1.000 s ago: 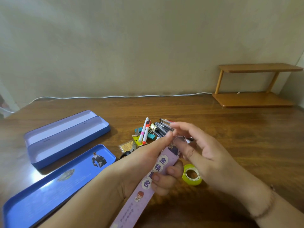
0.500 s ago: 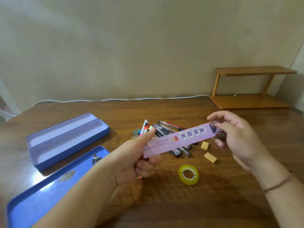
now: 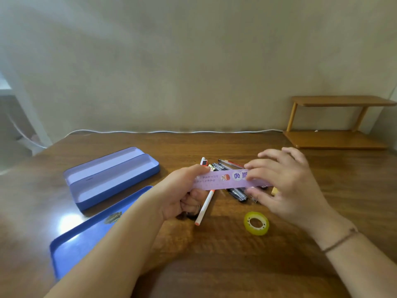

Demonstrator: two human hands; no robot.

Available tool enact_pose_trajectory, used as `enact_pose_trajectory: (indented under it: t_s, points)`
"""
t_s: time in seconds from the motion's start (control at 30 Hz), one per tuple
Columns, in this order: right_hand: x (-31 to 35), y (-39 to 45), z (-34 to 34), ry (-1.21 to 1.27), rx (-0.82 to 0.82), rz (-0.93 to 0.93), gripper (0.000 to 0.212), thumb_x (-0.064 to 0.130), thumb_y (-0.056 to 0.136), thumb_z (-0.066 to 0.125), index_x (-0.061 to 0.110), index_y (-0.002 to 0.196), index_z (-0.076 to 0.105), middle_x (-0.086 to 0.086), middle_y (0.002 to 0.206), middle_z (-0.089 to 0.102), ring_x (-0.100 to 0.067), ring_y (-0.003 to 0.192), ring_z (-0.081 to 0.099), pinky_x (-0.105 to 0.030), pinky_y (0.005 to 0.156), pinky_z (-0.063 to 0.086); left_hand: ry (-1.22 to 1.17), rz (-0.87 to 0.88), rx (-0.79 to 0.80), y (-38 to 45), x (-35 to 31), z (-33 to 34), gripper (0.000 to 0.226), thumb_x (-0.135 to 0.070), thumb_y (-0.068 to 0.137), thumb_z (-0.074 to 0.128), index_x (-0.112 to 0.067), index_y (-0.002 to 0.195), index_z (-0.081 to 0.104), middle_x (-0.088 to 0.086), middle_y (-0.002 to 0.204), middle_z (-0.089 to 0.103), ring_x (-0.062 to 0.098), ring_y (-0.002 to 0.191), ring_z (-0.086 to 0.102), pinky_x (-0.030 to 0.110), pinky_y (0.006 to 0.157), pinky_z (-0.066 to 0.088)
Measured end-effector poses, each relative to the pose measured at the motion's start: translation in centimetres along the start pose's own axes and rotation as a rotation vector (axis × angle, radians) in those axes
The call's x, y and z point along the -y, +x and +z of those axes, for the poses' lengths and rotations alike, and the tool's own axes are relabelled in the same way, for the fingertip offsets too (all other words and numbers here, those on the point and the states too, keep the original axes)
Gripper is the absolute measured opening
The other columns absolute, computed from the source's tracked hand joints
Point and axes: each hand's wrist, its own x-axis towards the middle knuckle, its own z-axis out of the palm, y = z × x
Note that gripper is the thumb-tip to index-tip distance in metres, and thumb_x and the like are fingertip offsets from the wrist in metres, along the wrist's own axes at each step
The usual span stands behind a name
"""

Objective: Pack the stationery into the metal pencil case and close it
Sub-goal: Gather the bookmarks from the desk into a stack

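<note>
Both hands gripped a purple ruler (image 3: 223,182) above the pens (image 3: 234,190): left hand (image 3: 184,190) clenched its plain end, right hand (image 3: 285,181) pinched the end printed with Chinese characters, unreadable. The open pencil case (image 3: 111,177) lay left of the grip.

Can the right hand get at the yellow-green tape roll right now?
Probably not at once: the right hand is gripping the purple printed ruler. The yellow-green tape roll lies bare on the wooden table, just below that hand.
</note>
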Motion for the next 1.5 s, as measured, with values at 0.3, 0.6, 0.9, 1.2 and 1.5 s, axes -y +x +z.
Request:
enact_pose_trajectory:
  t_s: [0.3,0.6,0.9,1.2,1.5]
  points:
    - [5.0,3.5,1.4,0.112,0.049,0.056,0.032,0.022,0.067,0.087,0.021,0.095,0.072,0.004,0.103,0.074,-0.018,0.094,0.069,-0.04,0.081,0.052,0.484,0.339,-0.127,-6.7,0.0,-7.7,0.053,-0.057,0.098,0.038,-0.016,0.091,0.07,0.005,0.066,0.065,0.017,0.048,0.05,0.032,0.048,0.037]
    - [9.4,9.7,8.1,0.176,0.167,0.153,0.025,0.028,0.074,0.081,0.03,0.095,0.069,0.014,0.085,0.067,-0.01,0.073,0.054,-0.029,0.076,0.038,1.106,0.328,-0.828,-11.0,8.1,-20.0,0.054,-0.061,0.081,0.061,-0.03,0.125,0.06,-0.005,0.133,0.049,0.021,0.122,0.049,0.03,0.101,0.039]
    - [12.8,15.2,12.9,0.132,0.301,0.183,0.018,0.034,0.079,0.073,0.041,0.089,0.06,0.011,0.096,0.063,-0.012,0.102,0.052,-0.034,0.09,0.034,0.925,0.378,-0.773,-9.1,8.4,-22.9,0.02,-0.038,0.083,0.074,-0.025,0.07,0.066,0.003,0.115,0.063,0.022,0.117,0.058,0.027,0.08,0.043]
    - [15.8,18.5,15.2,0.068,0.501,0.005,0.014,0.048,0.082,0.065,0.04,0.094,0.062,0.011,0.092,0.052,-0.014,0.098,0.05,-0.031,0.094,0.036,0.88,0.313,-0.64,-10.5,6.9,-25.5,0.023,-0.044,0.079,0.076,-0.03,0.094,0.069,-0.013,0.111,0.062,0.01,0.108,0.061,0.025,0.083,0.048]
    - [17.2,19.3,16.6,0.075,0.544,-0.071,0.023,0.043,0.082,0.068,0.032,0.102,0.064,0.011,0.103,0.062,-0.015,0.101,0.056,-0.03,0.076,0.039,1.08,0.234,-0.681,-5.8,5.2,-25.1,0.056,-0.04,0.076,0.076,-0.026,0.128,0.06,-0.005,0.127,0.064,0.017,0.116,0.058,0.027,0.091,0.046]
